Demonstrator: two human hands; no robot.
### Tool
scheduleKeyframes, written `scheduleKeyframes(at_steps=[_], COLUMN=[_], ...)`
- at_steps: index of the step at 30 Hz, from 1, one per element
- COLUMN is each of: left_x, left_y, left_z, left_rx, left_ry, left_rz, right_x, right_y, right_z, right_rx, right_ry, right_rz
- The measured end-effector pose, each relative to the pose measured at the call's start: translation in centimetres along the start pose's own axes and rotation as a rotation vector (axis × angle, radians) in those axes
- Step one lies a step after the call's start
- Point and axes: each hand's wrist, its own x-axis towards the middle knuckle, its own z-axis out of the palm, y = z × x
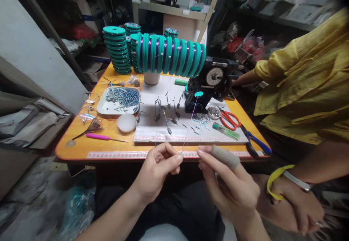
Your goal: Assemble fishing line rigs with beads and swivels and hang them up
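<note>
My left hand is closed in a pinch at the near edge of the orange table, thumb and forefinger pressed on a thin purple line. The line runs up to a small teal spool on the black winding machine. My right hand hovers just to the right, fingers curled toward the line, with a grey sleeve over the forefinger. Whether it touches the line is unclear. Small sinkers and hooks lie on the white mat ahead.
A row of teal spools and stacks of them stand at the back. A tray of small tubes, a white dish, a pink tool, red scissors and blue pliers lie about. A person in yellow sits at the right.
</note>
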Motion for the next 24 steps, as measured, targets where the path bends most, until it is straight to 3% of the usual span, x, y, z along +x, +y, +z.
scheduleKeyframes(at_steps=[3, 6, 8, 10, 14, 19, 21, 24], left_x=[-0.3, -0.7, -0.8, -0.9, -1.1, -1.4, -1.3, -1.2], left_y=[0.8, 1.4, 1.7, 2.0, 2.5, 2.1, 2.0, 2.0], left_z=[-0.6, -1.4, -1.8, -2.1, -2.1, -1.5, -1.3, -1.3], left_rx=[0.349, 0.511, 0.613, 0.751, 1.022, 1.376, 1.536, 1.700], left_ry=[0.047, 0.086, 0.100, 0.114, 0.177, 0.305, 0.296, 0.175], left_rz=[0.192, 0.238, 0.283, 0.383, 0.682, 1.016, 1.120, 1.282], right_x=[2.8, 4.5, 5.4, 6.3, 8.0, 9.2, 9.5, 9.9], right_y=[1.0, 2.2, 2.7, 2.7, 2.1, 2.2, 2.4, 2.5], right_z=[1.5, 2.2, 2.5, 2.8, 3.9, 4.7, 4.6, 4.3], right_rx=[0.018, 0.027, 0.069, 0.186, 0.452, 0.476, 0.475, 0.473], right_ry=[-0.121, -0.158, -0.144, -0.186, -0.395, -0.455, -0.453, -0.483], right_rz=[-0.128, -0.328, -0.385, -0.349, -0.229, -0.194, -0.189, -0.189])
